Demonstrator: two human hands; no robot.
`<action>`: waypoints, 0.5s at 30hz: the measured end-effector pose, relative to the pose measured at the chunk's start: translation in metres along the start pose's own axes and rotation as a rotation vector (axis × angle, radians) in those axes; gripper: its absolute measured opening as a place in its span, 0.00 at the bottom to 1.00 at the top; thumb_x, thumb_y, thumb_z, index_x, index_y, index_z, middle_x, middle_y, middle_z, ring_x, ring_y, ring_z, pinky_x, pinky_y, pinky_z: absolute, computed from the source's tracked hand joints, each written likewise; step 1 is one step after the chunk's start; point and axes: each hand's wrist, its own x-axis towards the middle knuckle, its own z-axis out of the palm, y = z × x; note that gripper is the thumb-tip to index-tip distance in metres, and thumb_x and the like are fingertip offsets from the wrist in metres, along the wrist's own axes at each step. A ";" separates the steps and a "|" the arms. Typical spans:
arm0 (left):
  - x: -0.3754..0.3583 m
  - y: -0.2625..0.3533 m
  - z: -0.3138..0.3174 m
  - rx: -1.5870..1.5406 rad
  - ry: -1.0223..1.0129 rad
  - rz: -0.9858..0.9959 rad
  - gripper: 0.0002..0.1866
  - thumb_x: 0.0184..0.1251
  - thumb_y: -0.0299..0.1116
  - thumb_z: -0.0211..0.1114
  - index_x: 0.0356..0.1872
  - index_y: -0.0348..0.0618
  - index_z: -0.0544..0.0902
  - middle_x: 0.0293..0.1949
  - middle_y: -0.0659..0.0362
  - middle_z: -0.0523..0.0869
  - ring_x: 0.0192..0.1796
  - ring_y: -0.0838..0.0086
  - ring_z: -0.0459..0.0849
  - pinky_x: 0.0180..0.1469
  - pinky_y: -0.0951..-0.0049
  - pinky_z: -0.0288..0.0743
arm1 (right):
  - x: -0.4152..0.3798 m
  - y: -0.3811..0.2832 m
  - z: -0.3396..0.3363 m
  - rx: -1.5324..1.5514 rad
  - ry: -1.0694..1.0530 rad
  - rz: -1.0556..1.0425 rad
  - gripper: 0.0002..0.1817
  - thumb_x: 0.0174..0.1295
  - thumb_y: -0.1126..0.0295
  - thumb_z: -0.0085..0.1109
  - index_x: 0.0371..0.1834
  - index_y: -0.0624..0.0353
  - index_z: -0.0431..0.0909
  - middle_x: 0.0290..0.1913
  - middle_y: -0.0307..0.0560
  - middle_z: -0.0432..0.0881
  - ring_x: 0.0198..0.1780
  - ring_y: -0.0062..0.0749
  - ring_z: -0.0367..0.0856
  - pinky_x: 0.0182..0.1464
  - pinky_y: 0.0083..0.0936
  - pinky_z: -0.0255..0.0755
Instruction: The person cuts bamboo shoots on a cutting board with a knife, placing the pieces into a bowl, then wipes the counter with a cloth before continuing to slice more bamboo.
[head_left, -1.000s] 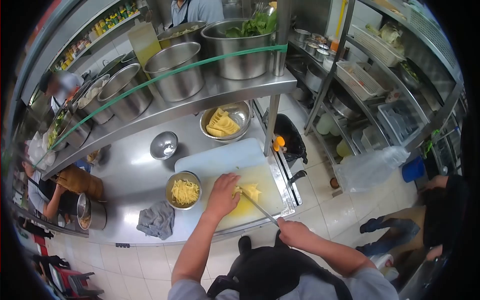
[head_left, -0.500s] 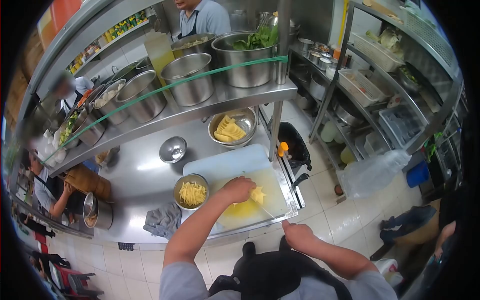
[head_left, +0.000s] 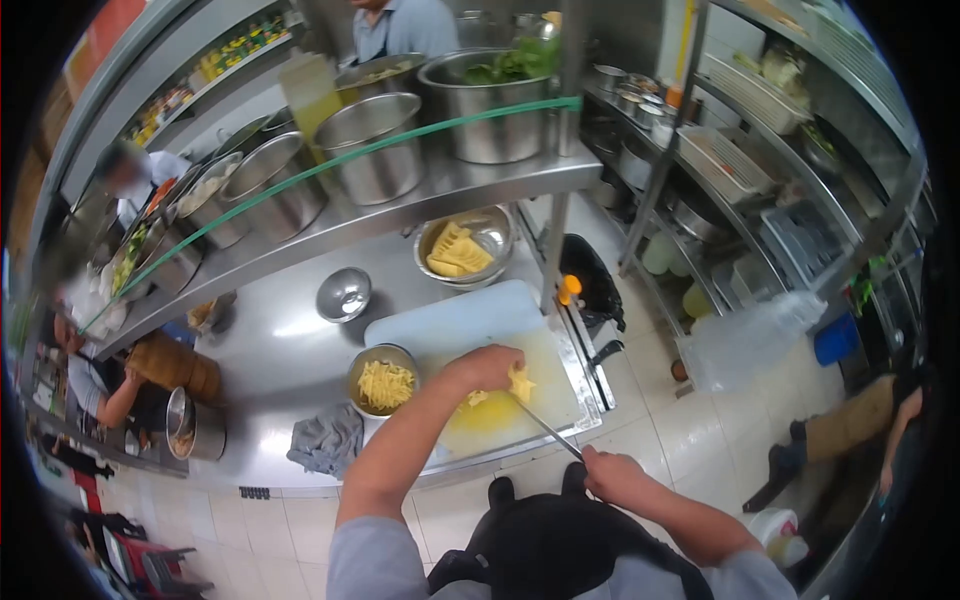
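Note:
My left hand [head_left: 494, 367] presses on a yellow piece of what looks like bamboo shoot [head_left: 521, 384] on the cutting board, its fingers curled and partly hidden. In my right hand [head_left: 613, 474] is the handle of a long knife [head_left: 545, 427], whose blade tip reaches the piece. The pale board [head_left: 555, 385] is wet with yellow liquid. Left of my left hand stands a metal bowl [head_left: 352, 382] of thin yellow strips [head_left: 385, 384]. Farther back, a larger bowl [head_left: 505, 228] holds big ridged yellow pieces [head_left: 458, 252].
An overhead steel shelf [head_left: 440, 203] carries several metal pots. A small bowl [head_left: 343, 294] and a grey cloth [head_left: 327, 440] lie on the counter. A black bin [head_left: 590, 285] stands right of it, near a wire-style rack [head_left: 700, 190]. Other people are at the left, back and right.
My right hand and the knife have shifted to the right, and the blade is now more steeply angled. My left hand has moved slightly right. The person at the far right has moved.

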 end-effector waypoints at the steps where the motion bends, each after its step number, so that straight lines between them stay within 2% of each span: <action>1: -0.004 0.006 -0.005 -0.027 -0.048 -0.056 0.20 0.60 0.31 0.72 0.54 0.45 0.84 0.56 0.49 0.87 0.58 0.52 0.85 0.62 0.57 0.78 | -0.002 0.003 0.003 0.003 -0.015 0.020 0.13 0.63 0.73 0.54 0.50 0.65 0.70 0.37 0.65 0.86 0.41 0.67 0.87 0.45 0.57 0.80; 2: -0.004 0.000 -0.004 -0.039 -0.034 -0.079 0.20 0.60 0.31 0.72 0.54 0.45 0.84 0.56 0.49 0.87 0.58 0.52 0.85 0.62 0.57 0.78 | -0.003 0.003 0.001 0.007 -0.034 0.044 0.13 0.63 0.72 0.54 0.49 0.64 0.70 0.36 0.65 0.86 0.41 0.67 0.87 0.45 0.58 0.80; 5: -0.004 -0.013 0.007 -0.165 0.096 -0.044 0.12 0.61 0.32 0.70 0.45 0.41 0.85 0.47 0.48 0.89 0.53 0.54 0.87 0.58 0.57 0.78 | -0.010 0.003 -0.003 -0.019 -0.049 0.051 0.14 0.64 0.70 0.55 0.49 0.64 0.70 0.37 0.65 0.86 0.41 0.65 0.87 0.45 0.57 0.80; 7: -0.027 -0.004 -0.010 -0.256 0.217 -0.084 0.11 0.65 0.33 0.69 0.46 0.42 0.85 0.46 0.48 0.89 0.52 0.54 0.87 0.57 0.58 0.78 | -0.010 0.002 -0.002 -0.018 -0.065 0.030 0.14 0.64 0.69 0.56 0.50 0.63 0.70 0.37 0.65 0.86 0.41 0.64 0.87 0.45 0.57 0.80; 9: -0.045 -0.023 -0.005 -0.364 0.492 -0.027 0.10 0.68 0.34 0.67 0.44 0.41 0.86 0.42 0.49 0.90 0.46 0.57 0.88 0.52 0.60 0.80 | -0.002 -0.002 -0.006 -0.028 -0.108 0.000 0.14 0.65 0.68 0.57 0.51 0.61 0.69 0.38 0.64 0.85 0.41 0.64 0.87 0.44 0.57 0.80; 10: -0.058 -0.025 -0.008 -0.346 0.511 -0.154 0.11 0.72 0.38 0.67 0.44 0.41 0.86 0.41 0.51 0.91 0.45 0.60 0.88 0.52 0.60 0.80 | 0.001 0.005 -0.004 0.042 -0.125 -0.124 0.14 0.66 0.68 0.58 0.51 0.60 0.69 0.37 0.63 0.85 0.41 0.65 0.86 0.42 0.56 0.79; 11: -0.071 -0.039 -0.002 -0.442 0.538 -0.131 0.10 0.72 0.36 0.67 0.44 0.39 0.85 0.40 0.51 0.91 0.44 0.62 0.89 0.50 0.63 0.81 | 0.007 0.002 0.002 0.069 -0.110 -0.181 0.15 0.66 0.68 0.58 0.51 0.60 0.69 0.38 0.64 0.84 0.40 0.66 0.85 0.41 0.56 0.79; 13: -0.097 -0.038 -0.007 -0.562 0.592 -0.204 0.08 0.71 0.31 0.67 0.44 0.37 0.84 0.39 0.51 0.91 0.44 0.65 0.89 0.47 0.66 0.81 | 0.030 -0.010 0.001 0.127 -0.193 -0.168 0.15 0.65 0.69 0.58 0.51 0.62 0.69 0.40 0.66 0.84 0.42 0.67 0.84 0.46 0.55 0.78; 15: -0.117 -0.024 -0.002 -0.534 0.607 -0.264 0.08 0.70 0.30 0.68 0.44 0.36 0.83 0.40 0.51 0.90 0.43 0.64 0.89 0.47 0.66 0.81 | 0.044 -0.011 0.003 0.155 -0.177 -0.163 0.16 0.65 0.69 0.58 0.52 0.62 0.69 0.40 0.66 0.84 0.43 0.66 0.84 0.47 0.55 0.77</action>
